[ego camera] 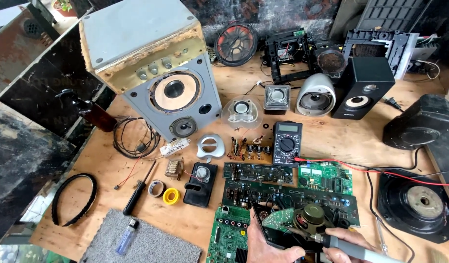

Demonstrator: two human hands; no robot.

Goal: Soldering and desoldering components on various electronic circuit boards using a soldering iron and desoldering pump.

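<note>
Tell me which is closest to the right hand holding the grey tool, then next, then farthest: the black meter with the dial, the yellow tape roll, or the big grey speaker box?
From the right hand, in the head view:
1. Black meter, up on the table just left of the hand.
2. Yellow tape roll, far off to the left.
3. Big grey speaker box, at the back left.

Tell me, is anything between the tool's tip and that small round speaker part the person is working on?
Nothing visible does. The right hand holds the grey pen-like tool, its tip reaching the small round speaker part directly, while the left hand steadies the dark piece beneath.
</note>
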